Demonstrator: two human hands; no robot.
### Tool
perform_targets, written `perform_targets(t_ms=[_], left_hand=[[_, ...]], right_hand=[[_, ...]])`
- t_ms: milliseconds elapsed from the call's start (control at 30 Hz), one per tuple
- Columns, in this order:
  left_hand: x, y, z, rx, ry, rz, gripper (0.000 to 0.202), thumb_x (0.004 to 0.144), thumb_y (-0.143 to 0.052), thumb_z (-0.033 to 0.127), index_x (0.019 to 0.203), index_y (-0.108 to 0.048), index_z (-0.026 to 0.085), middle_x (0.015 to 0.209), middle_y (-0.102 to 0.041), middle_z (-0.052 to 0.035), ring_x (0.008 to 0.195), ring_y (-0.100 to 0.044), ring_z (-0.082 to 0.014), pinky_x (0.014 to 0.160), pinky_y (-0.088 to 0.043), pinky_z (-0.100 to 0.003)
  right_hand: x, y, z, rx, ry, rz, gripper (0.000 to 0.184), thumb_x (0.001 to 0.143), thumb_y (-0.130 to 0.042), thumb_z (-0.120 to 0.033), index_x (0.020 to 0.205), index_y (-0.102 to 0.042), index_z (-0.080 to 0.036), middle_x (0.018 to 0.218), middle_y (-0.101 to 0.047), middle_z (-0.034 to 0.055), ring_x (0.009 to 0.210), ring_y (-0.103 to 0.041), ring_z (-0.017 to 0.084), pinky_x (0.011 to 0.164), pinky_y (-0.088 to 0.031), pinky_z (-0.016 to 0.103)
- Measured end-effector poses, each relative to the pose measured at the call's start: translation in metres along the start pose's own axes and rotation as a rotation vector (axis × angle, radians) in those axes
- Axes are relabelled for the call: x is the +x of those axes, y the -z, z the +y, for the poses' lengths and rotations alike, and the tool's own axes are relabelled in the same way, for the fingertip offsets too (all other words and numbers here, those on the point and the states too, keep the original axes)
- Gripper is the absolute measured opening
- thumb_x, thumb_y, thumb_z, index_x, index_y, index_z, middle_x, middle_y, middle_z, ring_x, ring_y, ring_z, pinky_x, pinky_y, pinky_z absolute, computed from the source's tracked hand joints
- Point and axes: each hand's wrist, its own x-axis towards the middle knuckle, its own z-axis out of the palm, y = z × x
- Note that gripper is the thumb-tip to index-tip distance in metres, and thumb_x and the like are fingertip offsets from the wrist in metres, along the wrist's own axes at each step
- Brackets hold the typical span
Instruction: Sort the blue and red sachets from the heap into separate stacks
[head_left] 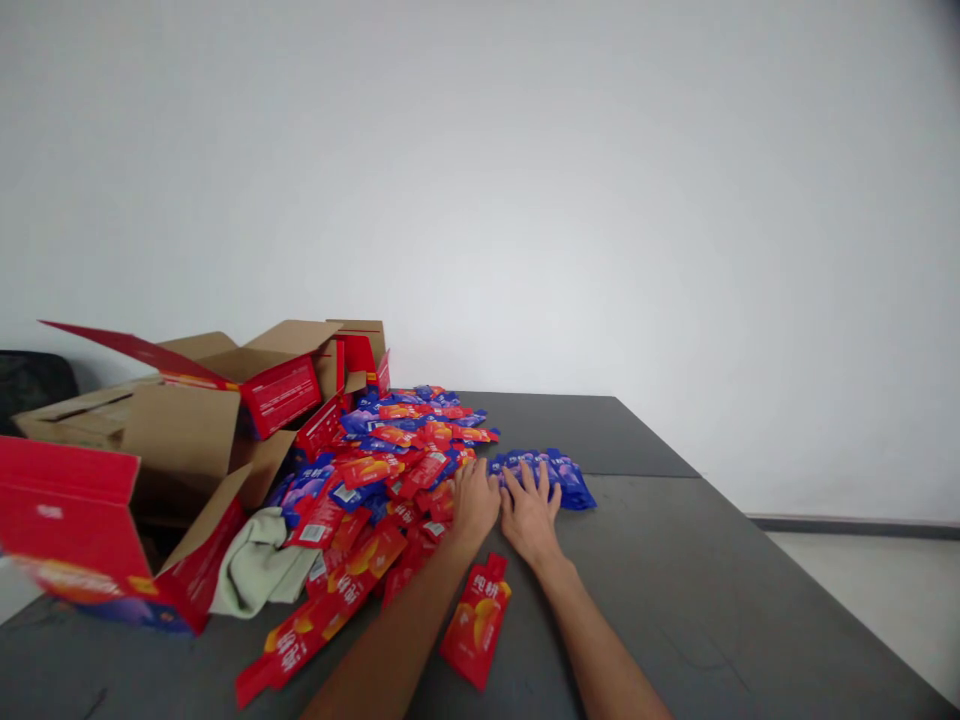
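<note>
Behind everything, plain pale wall [600,200]. In front of it, dark grey table [675,580], with a seam across the far part. Along the table's left side, open red-printed cartons: near carton [67,510], flaps turned outward, brown inner board showing; middle carton [281,393] behind it, flaps also raised; far carton [360,352], partly hidden. Probably set to one side to leave room for both arms.

Right of the cartons, heap of red and blue packets [427,435], overlapping at all angles, some with barcodes uppermost. Appears loose rather than arranged, judging by the mixed directions. Between near carton and heap, crumpled pale green cloth [262,565]; reason for placement not evident.

Just right of the heap, row of blue packets [576,488], lying on the table, closely overlapping, right end free. Likely laid tight to stay compact under the fingers.

At the row's left end, beside the heap, left hand [476,500]: fingers bent forward, close together, tips partly hidden; cannot tell whether pinching anything. On the near side of the row, right hand [531,510]: palm down, grip spread, not closed on any packet. Seems to steady the row by light pressure, as a judgement only.

Between the forearms, single red packet [476,625], face up, slightly slanted, apart from the row and untouched by either hand.
</note>
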Motion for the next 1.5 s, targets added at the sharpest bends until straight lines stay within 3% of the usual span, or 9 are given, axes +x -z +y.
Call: perform_targets(t_ms=[333, 467, 567, 667, 833, 1033, 1300, 1500], left_hand=[[-0.011, 0.059, -0.060, 0.144, 0.026, 0.089, 0.037, 0.090, -0.046, 0.018, 0.124, -0.061, 0.016, 0.127, -0.062, -0.0133, 0.122, -0.052, -0.0241, 0.103, -0.036, -0.036], [-0.020, 0.094, -0.081, 0.315, 0.079, 0.119, 0.028, 0.088, -0.048, 0.017, 0.109, -0.067, 0.018, 0.114, -0.064, -0.0126, 0.112, -0.054, -0.0260, 0.095, -0.039, -0.038], [-0.030, 0.114, -0.100, 0.438, 0.129, 0.199, 0.030, 0.084, -0.051, 0.015, 0.109, -0.066, 0.019, 0.118, -0.061, -0.0125, 0.115, -0.050, -0.0283, 0.097, -0.037, -0.041], [-0.036, 0.123, -0.117, 0.492, 0.148, 0.288, 0.032, 0.084, -0.051, 0.015, 0.112, -0.065, 0.020, 0.126, -0.057, -0.0129, 0.123, -0.044, -0.0305, 0.103, -0.033, -0.046], [-0.035, 0.122, -0.135, 0.465, 0.165, 0.365, 0.045, 0.082, -0.053, 0.016, 0.127, -0.059, 0.019, 0.138, -0.051, -0.0150, 0.130, -0.040, -0.0316, 0.107, -0.031, -0.047], [-0.029, 0.130, -0.142, 0.443, 0.131, 0.318, 0.043, 0.087, -0.042, 0.009, 0.124, -0.062, 0.018, 0.130, -0.061, -0.0117, 0.120, -0.048, -0.0306, 0.096, -0.039, -0.044], [-0.031, 0.146, -0.124, 0.409, 0.081, 0.271, 0.042, 0.095, -0.033, 0.014, 0.123, -0.064, 0.021, 0.108, -0.070, -0.0105, 0.108, -0.057, -0.0264, 0.094, -0.038, -0.039], [-0.029, 0.143, -0.119, 0.066, 0.177, 0.270, 0.037, 0.096, -0.034, 0.023, 0.113, -0.066, 0.017, 0.112, -0.070, -0.0118, 0.104, -0.063, -0.0244, 0.091, -0.044, -0.035]], right_hand=[[-0.004, 0.002, -0.072, 0.107, 0.243, -0.045, 0.042, 0.097, -0.040, -0.030, 0.136, -0.054, -0.035, 0.154, -0.039, 0.0025, 0.148, -0.012, 0.032, 0.114, -0.010, 0.059], [-0.008, 0.004, -0.099, 0.147, 0.288, -0.045, 0.042, 0.096, -0.041, -0.028, 0.135, -0.055, -0.034, 0.153, -0.040, 0.0039, 0.147, -0.013, 0.031, 0.114, -0.012, 0.058], [-0.013, 0.002, -0.111, 0.172, 0.321, -0.039, 0.040, 0.096, -0.041, -0.029, 0.133, -0.057, -0.033, 0.150, -0.044, 0.0033, 0.146, -0.017, 0.031, 0.114, -0.014, 0.057], [-0.019, -0.002, -0.117, 0.198, 0.323, -0.042, 0.038, 0.096, -0.041, -0.030, 0.130, -0.059, -0.034, 0.148, -0.047, 0.0024, 0.144, -0.022, 0.031, 0.114, -0.015, 0.055], [-0.022, -0.003, -0.116, 0.238, 0.322, -0.047, 0.038, 0.095, -0.042, -0.028, 0.128, -0.061, -0.035, 0.145, -0.049, 0.0009, 0.143, -0.025, 0.030, 0.114, -0.017, 0.053], [-0.021, -0.008, -0.115, 0.281, 0.299, -0.064, 0.037, 0.095, -0.042, -0.026, 0.124, -0.064, -0.034, 0.143, -0.052, 0.0001, 0.141, -0.027, 0.028, 0.113, -0.019, 0.050], [-0.025, -0.011, -0.128, 0.355, 0.267, -0.108, 0.038, 0.097, -0.039, -0.026, 0.120, -0.068, -0.031, 0.141, -0.054, 0.0007, 0.140, -0.031, 0.030, 0.111, -0.025, 0.048], [-0.020, -0.007, -0.125, 0.415, 0.240, -0.103, 0.038, 0.097, -0.038, -0.025, 0.118, -0.069, -0.026, 0.131, -0.062, 0.0050, 0.129, -0.045, 0.025, 0.108, -0.031, 0.040]])
